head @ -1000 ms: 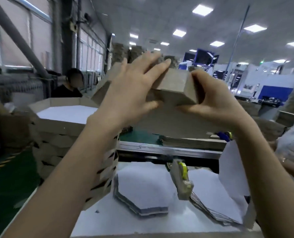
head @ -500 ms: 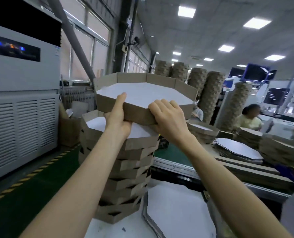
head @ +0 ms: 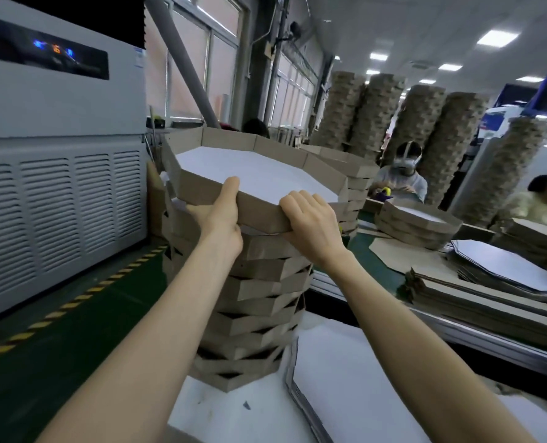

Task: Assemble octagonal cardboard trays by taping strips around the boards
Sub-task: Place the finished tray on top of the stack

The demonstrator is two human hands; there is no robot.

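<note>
As a finished octagonal tray [head: 253, 167] comes down onto the stack of trays [head: 259, 298] at the left end of the white worktable [head: 233, 407], a worker's left hand [head: 217, 219] grips its near wall, thumb raised against the cardboard and fingers tucked beneath. The right hand [head: 310, 225] curls its fingers over the rim of the same wall, further right. Within the past second the tray has travelled from high over the table to clear above the stack, and it now sits level with the stack's top. Whether it rests there cannot be told. The move suggests this tray is complete and being filed with the rest. A pile of flat white boards [head: 361, 378] lies near right, likely the next to be wrapped. Tall columns of trays [head: 425, 123] stand far behind.
</note>
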